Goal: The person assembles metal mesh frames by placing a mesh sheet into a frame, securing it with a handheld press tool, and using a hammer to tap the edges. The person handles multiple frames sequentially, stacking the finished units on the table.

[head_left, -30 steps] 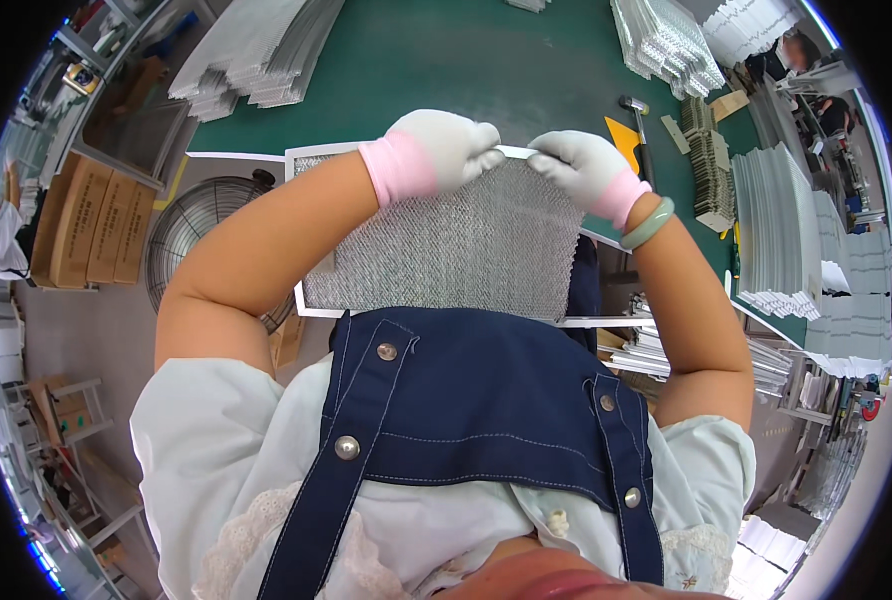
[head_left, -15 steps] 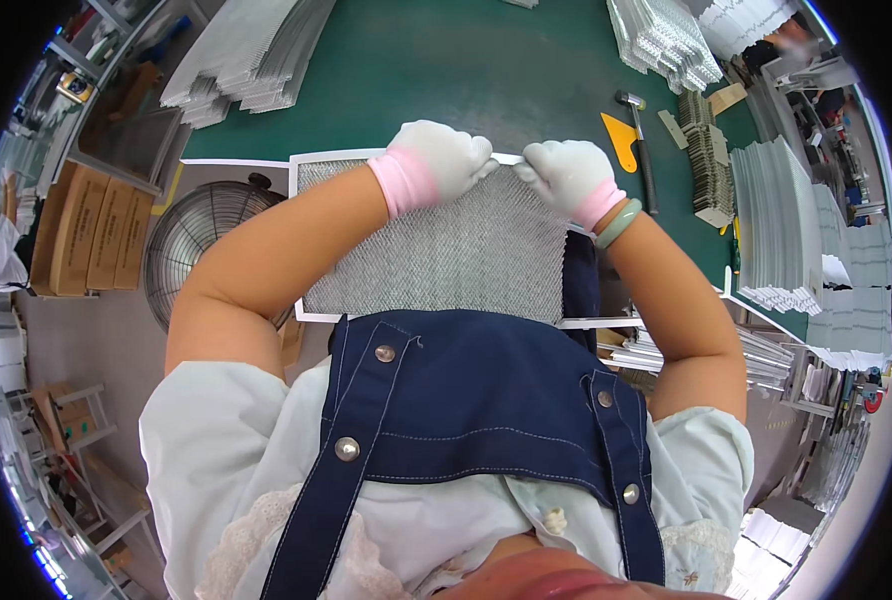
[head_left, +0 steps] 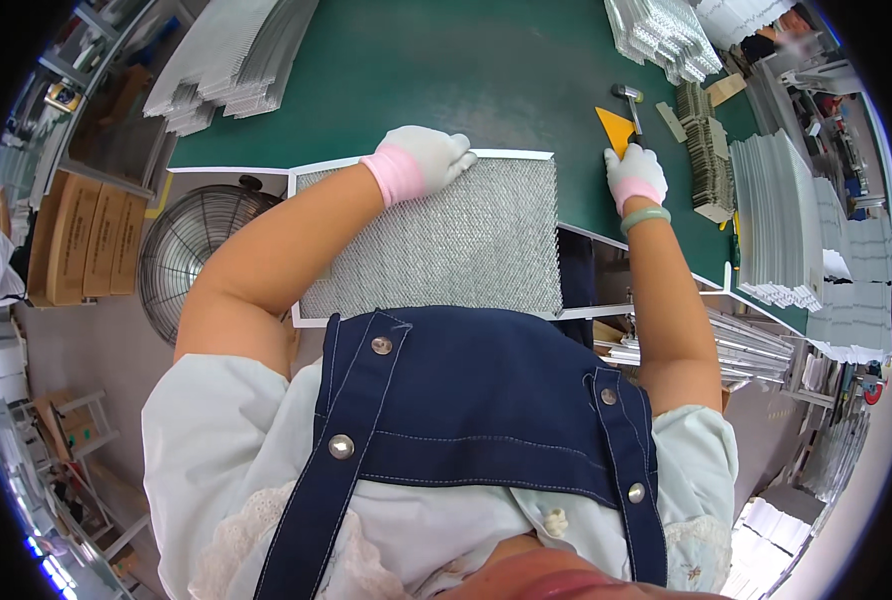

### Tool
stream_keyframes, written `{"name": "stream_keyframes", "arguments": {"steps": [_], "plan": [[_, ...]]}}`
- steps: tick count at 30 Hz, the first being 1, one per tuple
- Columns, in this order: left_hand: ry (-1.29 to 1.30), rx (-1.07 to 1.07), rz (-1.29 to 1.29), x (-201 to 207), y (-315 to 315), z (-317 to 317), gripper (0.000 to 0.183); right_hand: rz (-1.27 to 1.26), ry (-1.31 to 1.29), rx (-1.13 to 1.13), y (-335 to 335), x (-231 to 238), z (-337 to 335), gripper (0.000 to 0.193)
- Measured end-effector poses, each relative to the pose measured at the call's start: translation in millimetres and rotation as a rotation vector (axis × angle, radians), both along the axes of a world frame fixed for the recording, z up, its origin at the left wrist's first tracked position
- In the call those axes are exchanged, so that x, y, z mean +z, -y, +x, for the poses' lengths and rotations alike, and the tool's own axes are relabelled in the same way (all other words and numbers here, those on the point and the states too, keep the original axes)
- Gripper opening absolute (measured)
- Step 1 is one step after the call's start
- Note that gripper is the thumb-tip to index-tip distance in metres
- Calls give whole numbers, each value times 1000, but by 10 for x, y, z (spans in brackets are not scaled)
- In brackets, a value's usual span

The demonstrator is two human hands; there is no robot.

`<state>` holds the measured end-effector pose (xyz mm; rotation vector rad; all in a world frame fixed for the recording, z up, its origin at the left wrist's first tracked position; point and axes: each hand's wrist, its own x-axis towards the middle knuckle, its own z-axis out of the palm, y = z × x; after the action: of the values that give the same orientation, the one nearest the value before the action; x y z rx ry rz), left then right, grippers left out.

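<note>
A mesh filter panel (head_left: 441, 240), silver with a white edge frame, lies in front of me, its near side against my apron. My left hand (head_left: 428, 163), in a white glove with a pink cuff, grips the panel's far frame edge, fingers bent over it. Farther right, my right hand (head_left: 636, 175), gloved the same way, is closed round the dark handle of a hammer (head_left: 627, 94). The hammer lies on the green table, its head pointing away, and the glove hides most of its handle. A yellow scraper (head_left: 614, 127) lies beside that hand, partly covered.
Stacked pleated metal mesh sheets (head_left: 231, 65) stand far left on the green table (head_left: 436, 80), with another stack (head_left: 663, 40) far right. A row of grey-brown pieces (head_left: 704, 155) and white-edged panels (head_left: 778, 220) stand right. A floor fan (head_left: 201, 255) and cartons (head_left: 86, 235) are left.
My right hand has let go of the panel's frame and moved right onto the hammer handle. My left hand stays on the far frame edge, shifted slightly left.
</note>
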<state>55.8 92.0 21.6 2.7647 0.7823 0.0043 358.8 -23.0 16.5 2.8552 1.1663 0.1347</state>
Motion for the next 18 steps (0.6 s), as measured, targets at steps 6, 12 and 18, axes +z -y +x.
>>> {"name": "stream_keyframes", "arguments": {"steps": [6, 12, 18], "plan": [[52, 31, 83, 2, 86, 52, 36, 65, -397, -60, -216, 52, 295, 48], [106, 57, 85, -47, 45, 60, 33, 341, -228, 354, 55, 91, -214, 33], [74, 46, 70, -84, 62, 37, 33, 149, 452, 898, 720, 295, -1362, 23]]}}
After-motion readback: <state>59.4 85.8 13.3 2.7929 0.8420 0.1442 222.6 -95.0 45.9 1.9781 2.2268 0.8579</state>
